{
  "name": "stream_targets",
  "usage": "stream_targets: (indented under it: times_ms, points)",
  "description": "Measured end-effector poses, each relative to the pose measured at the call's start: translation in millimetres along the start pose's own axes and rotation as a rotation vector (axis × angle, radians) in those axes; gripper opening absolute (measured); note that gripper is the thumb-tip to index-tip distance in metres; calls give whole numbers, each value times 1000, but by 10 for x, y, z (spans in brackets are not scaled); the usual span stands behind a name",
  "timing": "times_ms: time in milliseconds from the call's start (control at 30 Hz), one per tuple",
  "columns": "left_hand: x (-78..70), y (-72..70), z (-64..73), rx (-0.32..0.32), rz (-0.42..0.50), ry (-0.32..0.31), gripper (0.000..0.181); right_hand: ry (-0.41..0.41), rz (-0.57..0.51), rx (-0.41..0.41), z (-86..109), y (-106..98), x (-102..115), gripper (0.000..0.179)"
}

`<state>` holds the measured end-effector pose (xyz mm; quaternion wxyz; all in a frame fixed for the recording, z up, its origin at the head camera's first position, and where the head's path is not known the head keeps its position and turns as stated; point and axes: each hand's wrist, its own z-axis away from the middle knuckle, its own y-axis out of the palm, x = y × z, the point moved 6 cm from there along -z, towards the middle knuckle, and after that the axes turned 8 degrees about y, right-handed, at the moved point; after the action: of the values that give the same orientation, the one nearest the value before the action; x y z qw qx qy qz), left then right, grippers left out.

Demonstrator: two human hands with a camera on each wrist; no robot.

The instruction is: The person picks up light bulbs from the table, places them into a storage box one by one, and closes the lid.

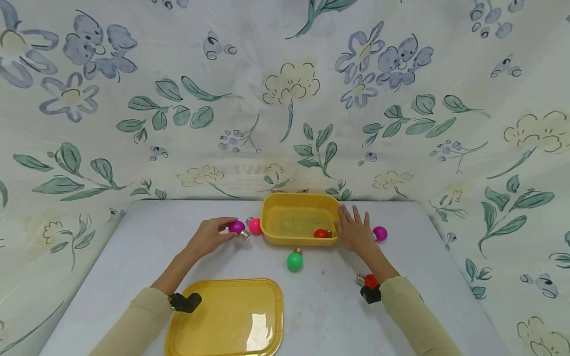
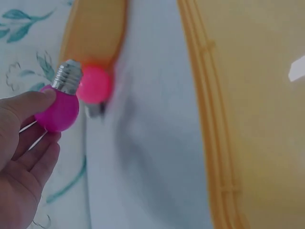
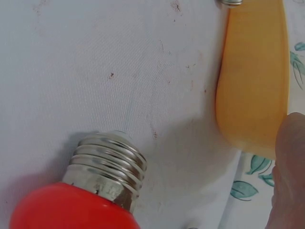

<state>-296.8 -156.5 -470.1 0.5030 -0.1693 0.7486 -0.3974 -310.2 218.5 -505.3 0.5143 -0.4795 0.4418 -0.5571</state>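
Observation:
My left hand pinches a purple light bulb between thumb and fingers, its silver screw base pointing away from the palm. Just beyond it, a pink bulb lies against the left end of a yellow bin. Inside that bin, at the front right, rests a red bulb. My right hand has its fingers stretched out along the bin's right end, touching the rim. Beyond the right wrist lies a second purple bulb. Another red bulb lies under the right forearm, partly covered by it.
A green bulb lies on the white table in front of the bin. A yellow tray or lid lies flat at the near left, partly under the left forearm. Flowered cloth hangs behind the table's far edge.

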Motion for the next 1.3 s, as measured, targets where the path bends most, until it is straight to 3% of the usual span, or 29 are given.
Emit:
stream_targets:
  times_ms: [233,400,867,1100,1300]
  points:
    - [-363,37,-169,-100,77,80,44,4,14,-8,2,-3,-12,65]
    - [-527,171,-302,-113,111,92,41,6,0,-2,11,-14,-1,65]
    - [-653,635,-678,-65,136,27,36,2,15,-5,-18,-2,-4,63]
    - [-732,863,-829,18,173,-30,35,13,6,-7,-19,13,-13,63]
    - [-756,984,-899,82,127,-57,32,9,4,-11,-20,16,-9,62]
